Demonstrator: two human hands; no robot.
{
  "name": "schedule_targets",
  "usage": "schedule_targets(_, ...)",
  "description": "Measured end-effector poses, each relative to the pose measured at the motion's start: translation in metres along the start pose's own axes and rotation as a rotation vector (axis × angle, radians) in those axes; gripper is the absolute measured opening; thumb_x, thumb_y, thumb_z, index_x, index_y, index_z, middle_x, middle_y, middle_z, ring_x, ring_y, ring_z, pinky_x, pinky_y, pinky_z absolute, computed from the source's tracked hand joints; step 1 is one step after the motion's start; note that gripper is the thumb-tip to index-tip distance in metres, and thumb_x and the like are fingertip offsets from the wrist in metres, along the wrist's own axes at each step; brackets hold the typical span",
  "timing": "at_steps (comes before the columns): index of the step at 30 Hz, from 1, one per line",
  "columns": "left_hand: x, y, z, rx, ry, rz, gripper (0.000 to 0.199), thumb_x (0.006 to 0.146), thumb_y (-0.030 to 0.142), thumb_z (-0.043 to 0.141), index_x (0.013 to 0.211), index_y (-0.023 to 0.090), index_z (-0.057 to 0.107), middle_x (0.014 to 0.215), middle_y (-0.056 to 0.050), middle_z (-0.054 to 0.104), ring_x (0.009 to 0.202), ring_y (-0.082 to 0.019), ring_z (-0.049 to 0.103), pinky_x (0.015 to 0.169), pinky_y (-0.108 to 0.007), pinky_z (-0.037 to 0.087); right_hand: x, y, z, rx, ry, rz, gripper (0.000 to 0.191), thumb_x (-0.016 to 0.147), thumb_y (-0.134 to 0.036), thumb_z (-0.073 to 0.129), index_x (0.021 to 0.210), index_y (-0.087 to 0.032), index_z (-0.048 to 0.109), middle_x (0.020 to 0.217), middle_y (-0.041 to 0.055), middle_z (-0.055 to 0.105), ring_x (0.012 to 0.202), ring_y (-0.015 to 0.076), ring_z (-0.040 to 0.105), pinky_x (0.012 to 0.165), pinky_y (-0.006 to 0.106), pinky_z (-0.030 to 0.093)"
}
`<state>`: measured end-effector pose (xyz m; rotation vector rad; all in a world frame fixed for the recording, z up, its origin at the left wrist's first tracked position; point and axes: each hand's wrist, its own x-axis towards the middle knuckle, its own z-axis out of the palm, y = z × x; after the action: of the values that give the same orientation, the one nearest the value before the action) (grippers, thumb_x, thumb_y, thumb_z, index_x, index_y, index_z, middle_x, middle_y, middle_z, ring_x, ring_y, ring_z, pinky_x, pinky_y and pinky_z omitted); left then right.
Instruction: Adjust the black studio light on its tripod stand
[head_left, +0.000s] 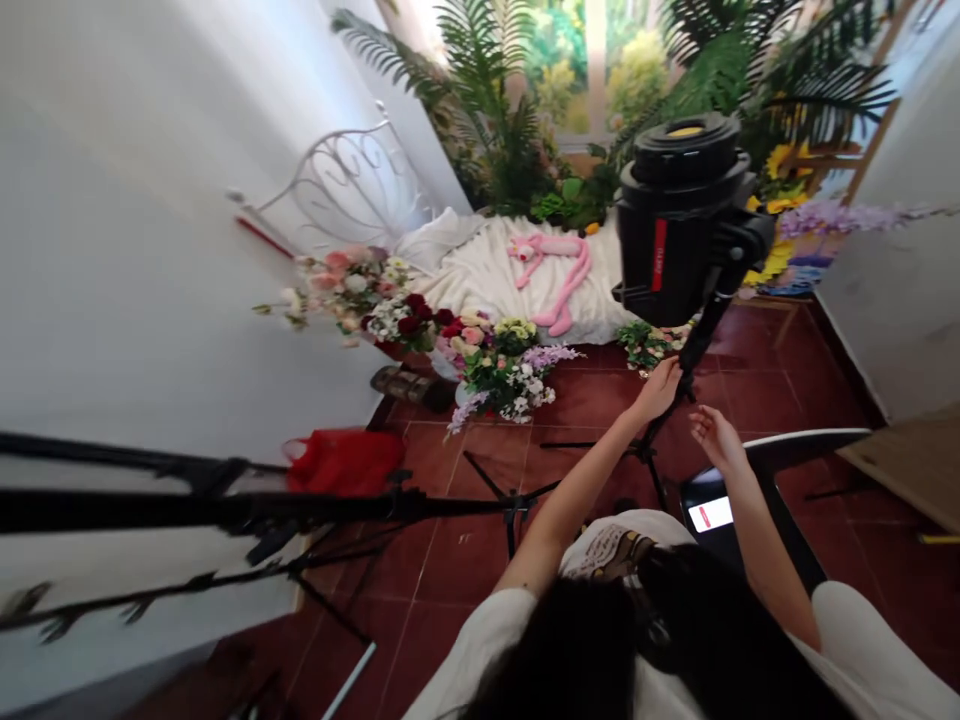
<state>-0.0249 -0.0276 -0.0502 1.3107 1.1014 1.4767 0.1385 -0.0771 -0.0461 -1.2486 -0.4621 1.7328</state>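
A black studio light (679,220) with a red label stands in front of me on a black light stand (701,335). My left hand (660,388) is closed round the pole of that stand, below the lamp head. Just right of the pole my right hand (714,436) hangs in the air, its fingers loosely curled and apart, with nothing seen in them. Below my right hand a phone (710,514) with a lit white screen lies on a dark surface.
Black stand poles (300,508) cross the left side, near a red bag (345,462). Artificial flowers (495,370) border a white-draped bed (480,265) bearing a pink plush toy (551,250). A white metal headboard (352,185) meets the left wall. Palm fronds (480,80) frame the window.
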Motion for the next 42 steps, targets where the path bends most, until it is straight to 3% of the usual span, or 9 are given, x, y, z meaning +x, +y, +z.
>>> schedule_targets(4,0.017,-0.004,0.016,-0.112,-0.038,-0.111,0.078,0.090,0.082,0.034,0.109,0.016,0.069,0.101,-0.011,0.073,0.105,-0.024,0.067,0.106,-0.045,0.051,-0.008,-0.005,-0.016,0.044,0.063,0.004,0.007,0.076,-0.025,0.072,0.079,-0.021,0.067,0.066,-0.0004,0.072,0.051,0.0082,0.059,0.055,0.018,0.051)
schedule_targets(11,0.012,-0.001,0.007,-0.063,-0.090,-0.137,0.075,0.093,0.078,0.032,0.117,0.017,0.070,0.108,-0.014,0.074,0.108,-0.023,0.070,0.107,-0.044,0.052,-0.014,0.001,-0.022,0.146,0.099,0.058,0.003,0.082,-0.022,0.069,0.081,-0.021,0.067,0.066,0.0006,0.072,0.056,0.0096,0.063,0.057,0.019,0.050)
schedule_targets(14,0.006,0.004,0.004,-0.013,-0.087,-0.129,0.069,0.096,0.073,0.035,0.117,0.018,0.070,0.110,-0.014,0.074,0.110,-0.023,0.069,0.110,-0.043,0.049,-0.013,0.003,-0.011,0.201,0.022,0.127,0.012,0.089,-0.029,0.067,0.080,-0.021,0.065,0.067,0.0009,0.072,0.056,0.0100,0.064,0.058,0.020,0.051)
schedule_targets(18,-0.007,0.009,0.003,0.062,-0.058,-0.204,0.060,0.093,0.066,0.051,0.131,0.020,0.063,0.127,-0.011,0.069,0.123,-0.022,0.062,0.114,-0.038,0.044,-0.012,0.002,0.009,0.235,-0.233,0.301,0.035,0.095,-0.052,0.061,0.086,-0.019,0.064,0.069,0.0038,0.072,0.055,0.0127,0.065,0.057,0.024,0.052)
schedule_targets(21,-0.012,0.014,0.005,0.092,-0.025,-0.271,0.059,0.095,0.061,0.053,0.137,0.019,0.058,0.136,-0.011,0.065,0.131,-0.022,0.057,0.117,-0.036,0.040,-0.009,-0.003,0.020,0.296,-0.350,0.339,0.044,0.101,-0.056,0.050,0.087,-0.017,0.064,0.069,0.0051,0.072,0.057,0.0137,0.065,0.058,0.025,0.052)
schedule_targets(26,-0.009,0.022,0.010,0.124,-0.015,-0.279,0.056,0.098,0.057,0.050,0.137,0.018,0.059,0.136,-0.013,0.065,0.128,-0.023,0.059,0.116,-0.038,0.039,-0.004,-0.007,0.026,0.317,-0.363,0.322,0.036,0.104,-0.042,0.049,0.081,-0.018,0.063,0.067,0.0027,0.070,0.056,0.0121,0.064,0.058,0.024,0.052)
schedule_targets(32,-0.009,0.027,0.016,0.108,-0.006,-0.157,0.055,0.099,0.057,0.046,0.137,0.019,0.059,0.137,-0.014,0.064,0.135,-0.022,0.055,0.121,-0.038,0.034,-0.015,-0.008,0.031,0.372,-0.469,0.350,0.032,0.102,-0.040,0.056,0.077,-0.020,0.060,0.066,-0.0009,0.065,0.055,0.0100,0.059,0.057,0.022,0.050)
schedule_targets(36,-0.010,0.031,0.018,0.087,0.008,-0.166,0.054,0.099,0.057,0.046,0.137,0.020,0.058,0.137,-0.012,0.065,0.135,-0.020,0.056,0.121,-0.035,0.035,-0.021,-0.008,0.041,0.460,-0.514,0.325,0.040,0.101,-0.036,0.057,0.066,-0.021,0.047,0.060,-0.0035,0.056,0.052,0.0090,0.054,0.055,0.021,0.049)
schedule_targets(42,-0.007,0.034,0.015,0.101,0.008,-0.198,0.047,0.100,0.049,0.050,0.133,0.017,0.061,0.133,-0.011,0.068,0.125,-0.020,0.062,0.117,-0.035,0.040,-0.017,-0.003,0.048,0.593,-0.441,0.296,0.054,0.096,-0.031,0.063,0.057,-0.023,0.026,0.047,-0.0077,0.037,0.041,0.0064,0.037,0.043,0.017,0.039)
